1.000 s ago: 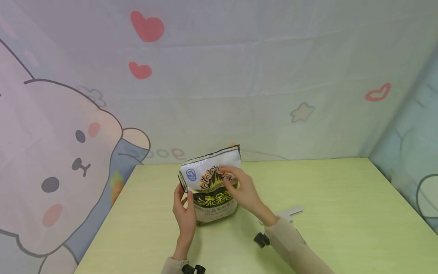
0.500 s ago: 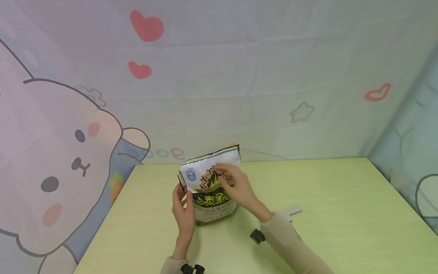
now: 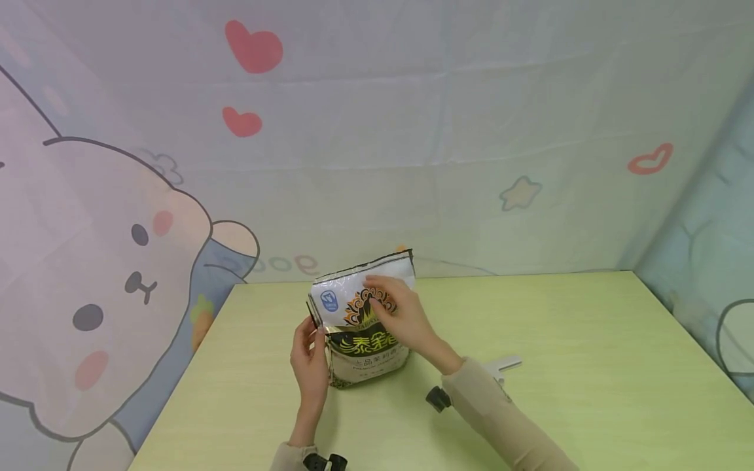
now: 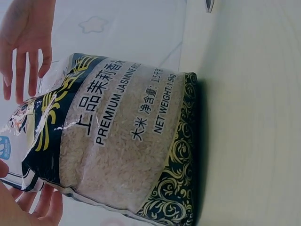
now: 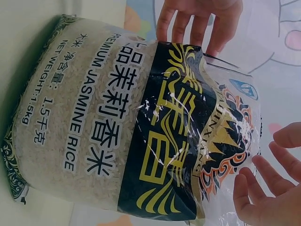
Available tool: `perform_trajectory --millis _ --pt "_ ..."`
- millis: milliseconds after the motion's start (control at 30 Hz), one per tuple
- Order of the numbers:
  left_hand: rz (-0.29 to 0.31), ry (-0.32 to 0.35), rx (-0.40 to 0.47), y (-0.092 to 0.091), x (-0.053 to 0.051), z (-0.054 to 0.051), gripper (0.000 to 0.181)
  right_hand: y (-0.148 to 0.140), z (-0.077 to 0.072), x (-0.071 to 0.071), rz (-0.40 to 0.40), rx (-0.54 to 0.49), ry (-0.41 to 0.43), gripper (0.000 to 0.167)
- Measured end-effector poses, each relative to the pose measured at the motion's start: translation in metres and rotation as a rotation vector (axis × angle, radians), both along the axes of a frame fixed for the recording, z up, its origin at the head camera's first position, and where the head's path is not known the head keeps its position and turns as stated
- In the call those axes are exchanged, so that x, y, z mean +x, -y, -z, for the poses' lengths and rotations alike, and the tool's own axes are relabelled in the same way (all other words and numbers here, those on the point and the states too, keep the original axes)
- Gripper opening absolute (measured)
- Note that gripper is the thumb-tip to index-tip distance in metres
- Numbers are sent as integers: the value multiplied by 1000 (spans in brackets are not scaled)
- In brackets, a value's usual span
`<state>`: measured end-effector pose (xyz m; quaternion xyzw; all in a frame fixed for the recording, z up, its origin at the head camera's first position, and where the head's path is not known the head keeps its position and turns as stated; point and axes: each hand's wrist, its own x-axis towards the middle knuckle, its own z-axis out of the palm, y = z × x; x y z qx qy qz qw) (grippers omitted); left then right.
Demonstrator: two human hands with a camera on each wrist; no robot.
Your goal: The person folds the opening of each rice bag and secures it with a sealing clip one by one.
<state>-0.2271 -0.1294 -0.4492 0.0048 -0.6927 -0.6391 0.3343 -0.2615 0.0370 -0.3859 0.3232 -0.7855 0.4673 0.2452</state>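
Note:
A rice bag (image 3: 368, 367), white at the top with a dark band and a see-through lower part, stands slightly tilted on the table. My left hand (image 3: 309, 373) holds its left edge, thumb in front and fingers partly hidden behind. In the left wrist view that hand (image 4: 28, 207) is at the lower left, beside the bag (image 4: 127, 122). My right hand (image 3: 406, 320) is at the upper front of the bag with fingers loosely bent. The right wrist view has this hand (image 5: 273, 197) by the bag's top; whether its fingertips touch is unclear.
On the pale green table (image 3: 577, 392), a light grey object (image 3: 508, 364) lies to the right of the bag, partly hidden by the right sleeve. Behind the table hangs a printed cloth (image 3: 365, 131) with hearts and a bear.
My right hand has moved left across the bag's front. My left hand has shifted slightly left at the bag's edge. The bag has hardly moved.

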Motion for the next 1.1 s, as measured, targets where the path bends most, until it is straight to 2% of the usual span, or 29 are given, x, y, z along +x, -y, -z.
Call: perform_trajectory --millis 267,533,767,1100 --pt "75 34 50 8 -3 0 27 1 -1 -5 -5 22 26 26" --pt "111 46 80 13 -3 -1 28 3 -3 -11 -7 46 -8 25" --pt "155 101 157 14 -2 -3 29 3 -7 -13 0 55 -20 22" --pt "156 130 211 16 -1 -5 28 10 -15 -16 -5 84 -65 23"
